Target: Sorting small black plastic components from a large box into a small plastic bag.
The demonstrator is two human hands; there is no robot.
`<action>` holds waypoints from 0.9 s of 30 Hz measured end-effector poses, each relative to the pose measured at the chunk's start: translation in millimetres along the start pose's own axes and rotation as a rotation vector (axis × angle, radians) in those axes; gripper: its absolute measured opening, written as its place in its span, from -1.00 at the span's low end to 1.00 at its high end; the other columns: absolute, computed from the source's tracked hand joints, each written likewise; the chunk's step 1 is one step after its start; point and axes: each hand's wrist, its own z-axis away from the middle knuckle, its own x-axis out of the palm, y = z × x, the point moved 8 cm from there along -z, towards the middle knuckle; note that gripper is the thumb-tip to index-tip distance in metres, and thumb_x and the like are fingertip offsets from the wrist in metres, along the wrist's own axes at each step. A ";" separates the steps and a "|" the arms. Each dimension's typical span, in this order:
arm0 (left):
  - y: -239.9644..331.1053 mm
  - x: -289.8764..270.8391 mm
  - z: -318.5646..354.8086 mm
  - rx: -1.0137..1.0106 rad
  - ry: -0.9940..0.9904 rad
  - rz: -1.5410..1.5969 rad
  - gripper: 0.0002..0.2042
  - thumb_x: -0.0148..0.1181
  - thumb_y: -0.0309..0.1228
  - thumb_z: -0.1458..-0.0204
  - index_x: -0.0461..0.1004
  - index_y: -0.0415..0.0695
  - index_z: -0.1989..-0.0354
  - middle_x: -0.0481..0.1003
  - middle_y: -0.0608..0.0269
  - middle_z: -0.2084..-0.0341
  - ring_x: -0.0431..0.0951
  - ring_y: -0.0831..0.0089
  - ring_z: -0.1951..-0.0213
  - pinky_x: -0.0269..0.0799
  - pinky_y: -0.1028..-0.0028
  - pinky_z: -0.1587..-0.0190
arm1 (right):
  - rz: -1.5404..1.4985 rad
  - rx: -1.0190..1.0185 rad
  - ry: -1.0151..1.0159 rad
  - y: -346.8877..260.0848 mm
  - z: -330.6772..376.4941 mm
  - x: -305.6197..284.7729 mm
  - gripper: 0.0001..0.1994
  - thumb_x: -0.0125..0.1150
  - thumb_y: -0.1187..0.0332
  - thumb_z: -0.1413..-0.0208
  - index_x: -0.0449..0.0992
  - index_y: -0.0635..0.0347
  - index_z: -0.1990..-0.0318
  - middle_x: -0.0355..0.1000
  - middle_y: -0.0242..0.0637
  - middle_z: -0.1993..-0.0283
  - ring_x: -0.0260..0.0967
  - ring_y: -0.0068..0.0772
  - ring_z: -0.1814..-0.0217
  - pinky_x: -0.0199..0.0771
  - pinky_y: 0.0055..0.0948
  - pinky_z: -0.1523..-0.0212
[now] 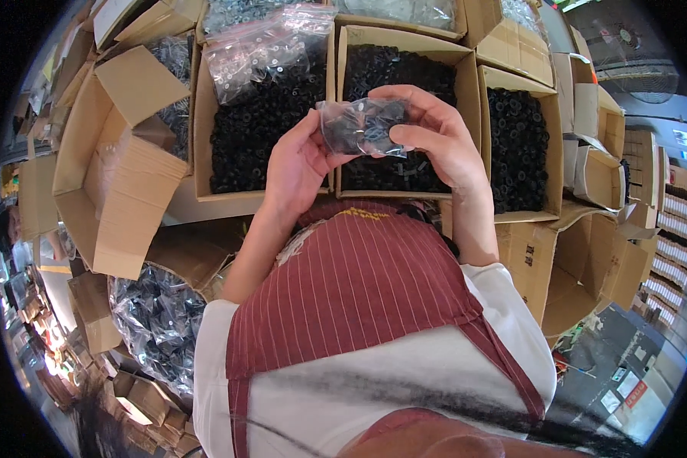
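Observation:
Between my two hands is a small clear plastic bag (365,126) with dark parts inside, held above the open cardboard boxes. My left hand (301,160) grips the bag's left end, thumb at its upper corner. My right hand (439,133) has its thumb pressed on the front of the bag at its right end and the fingers behind. Just below lies a box of small black parts (401,177). To its left stands another box of black parts (259,149), with clear zip bags of small pieces (263,57) lying on top.
A box of black rings (515,145) stands on the right. At the left, an open carton (122,206) has its flaps spread. Below it sits a large clear sack of small filled bags (156,320). An open carton (572,267) is at the lower right.

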 end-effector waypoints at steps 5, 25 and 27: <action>2.9 -6.3 -1.4 0.018 0.009 0.026 -0.58 -0.24 -0.21 -0.39 0.39 -0.30 -0.14 0.51 0.09 -0.01 0.57 0.35 -0.01 0.60 0.33 -0.04 | 0.054 0.024 -0.031 0.3 -1.0 -5.4 -0.56 0.23 0.52 -0.03 0.49 0.24 -0.13 0.56 -0.34 0.12 0.47 -0.62 0.15 0.46 -0.60 0.13; 5.6 -4.2 -0.1 0.051 0.008 -0.035 -0.60 -0.21 -0.26 -0.37 0.39 -0.31 -0.15 0.51 0.13 0.02 0.56 0.38 0.00 0.61 0.29 -0.04 | 0.102 0.079 -0.037 5.2 -4.4 -5.0 -0.59 0.40 0.40 -0.01 0.52 0.26 -0.05 0.51 -0.39 0.09 0.43 -0.62 0.08 0.43 -0.58 0.01; 5.2 -1.9 0.1 0.055 -0.009 -0.011 -0.60 -0.19 -0.27 -0.37 0.39 -0.32 -0.15 0.51 0.13 0.02 0.56 0.37 -0.01 0.60 0.25 -0.05 | 0.095 0.058 -0.050 6.2 -3.5 -3.2 -0.60 0.39 0.40 -0.04 0.50 0.28 -0.06 0.50 -0.40 0.10 0.42 -0.67 0.11 0.44 -0.61 0.06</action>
